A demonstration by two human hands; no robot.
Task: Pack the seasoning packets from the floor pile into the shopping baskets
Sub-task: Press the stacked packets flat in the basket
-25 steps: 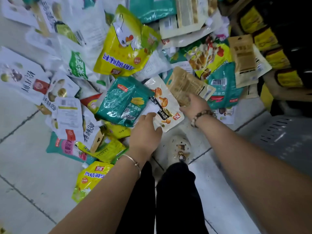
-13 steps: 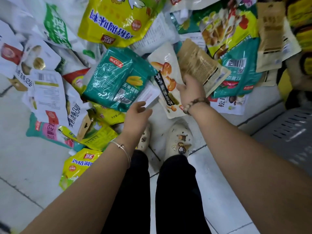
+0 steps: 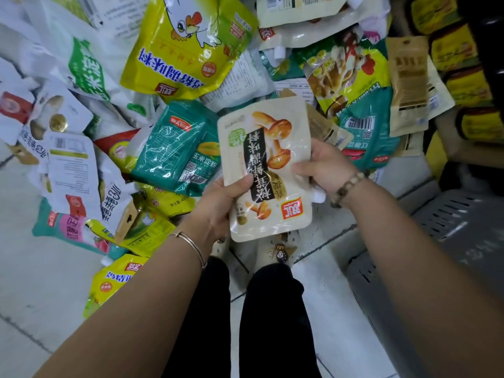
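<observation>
Both hands have the cream mushroom packet (image 3: 268,148) lifted off the floor (image 3: 41,268), right over the shoes (image 3: 281,252). Left hand (image 3: 218,205) fingers are clamped on its left edge, right hand (image 3: 326,165) fingers are curled round the right edge. The pile (image 3: 174,148) lies just behind it, and the grey basket (image 3: 458,214) is off to the right.

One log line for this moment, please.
phase: sorting | mushroom packet: held above pile | left hand: grips it | right hand: grips it | basket: at right, untouched

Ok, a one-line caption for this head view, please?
Left hand and right hand hold a cream mushroom packet over the floor pile, grey basket to the right.
</observation>
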